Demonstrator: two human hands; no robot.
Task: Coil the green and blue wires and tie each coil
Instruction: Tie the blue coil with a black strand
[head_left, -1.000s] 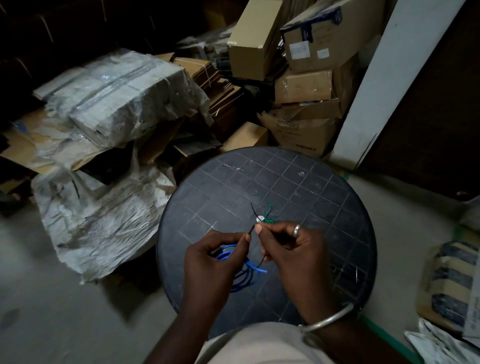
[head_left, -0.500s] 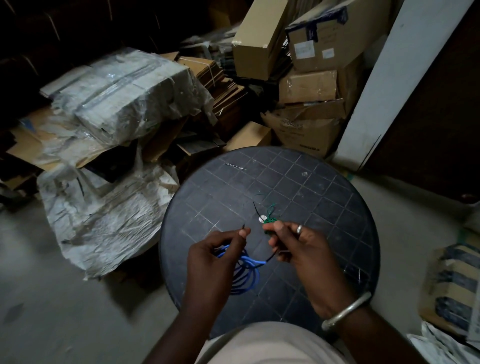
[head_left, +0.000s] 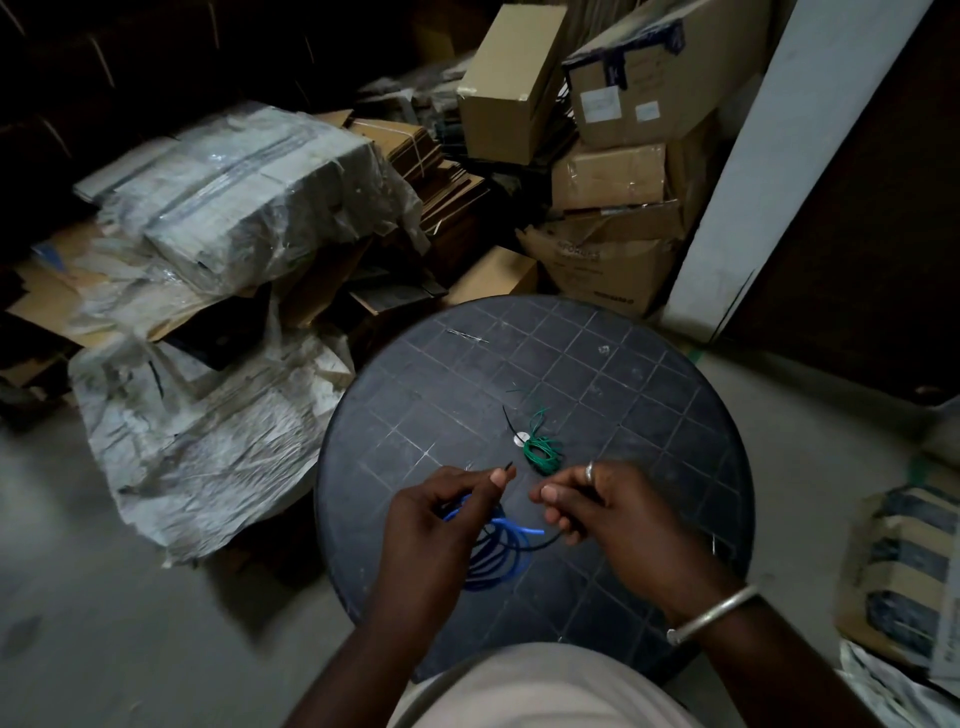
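Head view, read from left to right with the round black table (head_left: 597, 364) as landmark. Left of the table and beyond its far edge lie plastic-wrapped bundles (head_left: 249, 208). A crumpled sheet (head_left: 208, 431) spreads over the floor against the table's left rim. Over the near left part of the table, the left hand (head_left: 441, 525) curls its fingers round the blue wire (head_left: 498, 558). This wire is wound into a loose coil of several turns, held at the hand and hanging just above the gridded top, with one free end jutting toward the right. The thumb and forefinger of the same hand pinch a thin black tie (head_left: 545, 543), whose short tip stands up above the thumb. The tie's other stretch passes by the coil to the right hand. The green wire (head_left: 543, 451) lies on the table near its centre, just beyond the gap between the two hands. It is a small bundled coil beside a white disc (head_left: 520, 440), with a dark strand sticking out from it. The right hand (head_left: 608, 514), over the near right part of the table, has its fingers curled and pinches the tie. It wears a ring (head_left: 589, 472) and, at the wrist, a metal bangle (head_left: 711, 613). Beyond the table's far edge stand stacked cardboard boxes (head_left: 613, 176). To the table's far right, a white panel (head_left: 753, 182) leans.
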